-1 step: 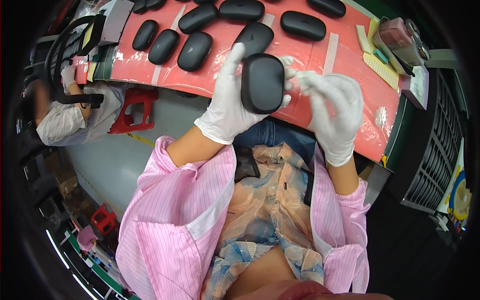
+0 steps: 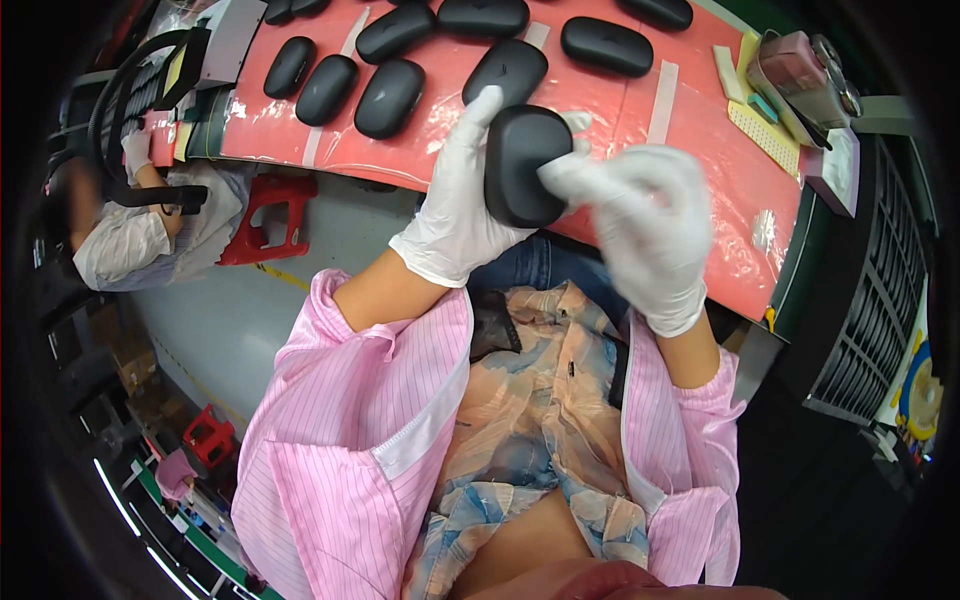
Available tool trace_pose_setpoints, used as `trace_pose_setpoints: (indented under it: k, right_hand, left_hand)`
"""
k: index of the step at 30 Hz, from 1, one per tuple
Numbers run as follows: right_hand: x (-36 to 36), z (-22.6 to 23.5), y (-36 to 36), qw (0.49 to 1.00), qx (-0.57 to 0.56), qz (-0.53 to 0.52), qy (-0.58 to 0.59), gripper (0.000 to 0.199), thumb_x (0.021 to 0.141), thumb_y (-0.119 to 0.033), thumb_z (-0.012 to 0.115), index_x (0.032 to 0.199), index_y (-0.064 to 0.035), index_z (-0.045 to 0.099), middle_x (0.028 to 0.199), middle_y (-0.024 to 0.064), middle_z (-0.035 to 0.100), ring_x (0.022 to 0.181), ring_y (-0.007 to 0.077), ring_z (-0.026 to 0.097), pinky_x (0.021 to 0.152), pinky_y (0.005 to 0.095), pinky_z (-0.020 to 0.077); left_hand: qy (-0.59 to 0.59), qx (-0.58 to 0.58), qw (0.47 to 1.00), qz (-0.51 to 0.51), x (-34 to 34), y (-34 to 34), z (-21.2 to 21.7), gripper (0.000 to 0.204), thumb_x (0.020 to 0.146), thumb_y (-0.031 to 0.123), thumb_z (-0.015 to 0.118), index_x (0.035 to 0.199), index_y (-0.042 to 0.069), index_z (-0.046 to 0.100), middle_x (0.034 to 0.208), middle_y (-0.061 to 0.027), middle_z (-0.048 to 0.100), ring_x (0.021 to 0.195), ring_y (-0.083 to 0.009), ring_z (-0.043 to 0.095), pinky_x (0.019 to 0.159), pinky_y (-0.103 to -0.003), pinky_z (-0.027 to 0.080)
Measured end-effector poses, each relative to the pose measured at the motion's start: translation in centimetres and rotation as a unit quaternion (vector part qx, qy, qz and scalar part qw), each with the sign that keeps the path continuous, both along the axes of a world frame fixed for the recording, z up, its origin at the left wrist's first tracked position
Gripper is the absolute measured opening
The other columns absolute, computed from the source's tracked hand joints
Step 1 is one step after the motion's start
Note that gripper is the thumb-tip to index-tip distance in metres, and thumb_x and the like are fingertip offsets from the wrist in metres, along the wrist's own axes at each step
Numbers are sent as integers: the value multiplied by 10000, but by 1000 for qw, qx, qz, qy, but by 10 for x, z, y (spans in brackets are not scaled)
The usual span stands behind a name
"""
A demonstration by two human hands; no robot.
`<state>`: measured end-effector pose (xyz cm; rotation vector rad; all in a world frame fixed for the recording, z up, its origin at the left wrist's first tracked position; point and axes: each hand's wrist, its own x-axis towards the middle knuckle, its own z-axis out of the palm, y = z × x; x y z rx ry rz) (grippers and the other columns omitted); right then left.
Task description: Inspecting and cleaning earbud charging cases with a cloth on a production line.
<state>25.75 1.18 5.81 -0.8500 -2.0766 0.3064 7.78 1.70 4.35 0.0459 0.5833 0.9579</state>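
Left hand (image 2: 455,215) (white glove) clamped on black rounded matte plastic case (image 2: 522,165); right hand (image 2: 640,225) fingertips pinched together at case edge, above red-covered workbench's (image 2: 700,150) near edge; no visible change.

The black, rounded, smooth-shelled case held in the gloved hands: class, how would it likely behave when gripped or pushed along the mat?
The black, rounded, smooth-shelled case probably stays stiff: it keeps its form between the white-gloved left hand and right hand. Its glossy curved surface looks somewhat slippery. Similar cases lie flat on the red mat, so it would likely slide rather than roll.
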Motion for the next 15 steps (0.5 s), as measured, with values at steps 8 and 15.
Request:
trace_pose_setpoints:
  k: [8,15]
  right_hand:
    - [2,-17,28,995,7,-81,57,351,637,-35,695,966,-151,728,793,49,592,726,260,578,632,369,460]
    - [-15,-15,-27,993,-24,101,-49,396,638,22,666,987,-152,736,778,7,560,717,215,562,648,349,453]
  left_hand:
    - [-23,41,995,-86,-5,-10,-6,582,991,528,403,1134,8,620,1049,-152,678,906,-255,685,760,-434,589]
    - [-7,9,1000,-19,-9,-2,-11,687,987,528,399,1249,-92,541,1003,-137,668,887,-229,658,820,-347,551]
